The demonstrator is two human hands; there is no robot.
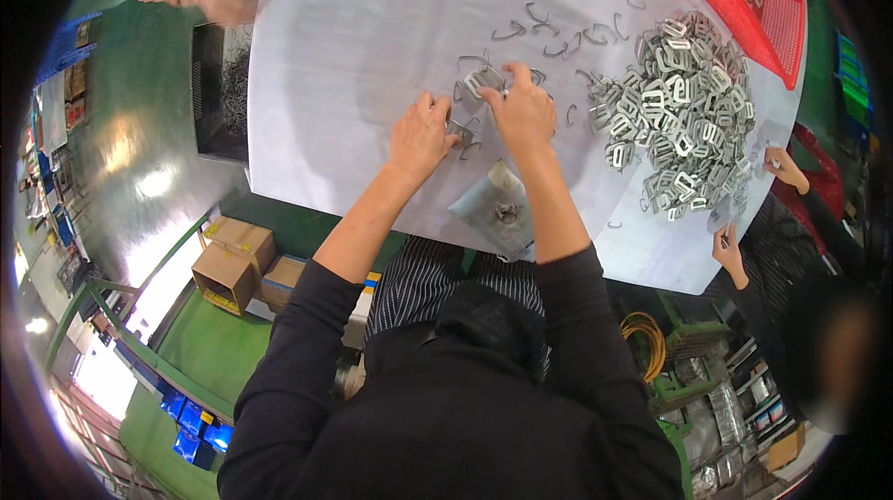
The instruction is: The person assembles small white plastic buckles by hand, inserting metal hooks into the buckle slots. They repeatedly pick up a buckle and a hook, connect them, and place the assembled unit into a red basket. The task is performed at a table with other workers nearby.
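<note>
Both of my hands work above the white table. My left hand [423, 135] is closed at a small silver metal buckle [458, 132], its thumb and fingertips against the edge. To its right, my right hand [525, 109] grips another slotted metal buckle [478, 83] between thumb and forefinger. Several bent wire hooks [472, 152] lie around my fingertips, and some parts are partly hidden by the hands. Just below my hands a crumpled greyish cloth or bag [493, 207] lies on the table, with a dark patch on it.
A big heap of metal buckles [684, 114] covers the table's right side, with loose wire hooks [544, 26] left of it. A red plastic basket [744, 12] stands behind. Co-workers' hands are at the right edge and upper left. A dark bin [219, 91] stands left.
</note>
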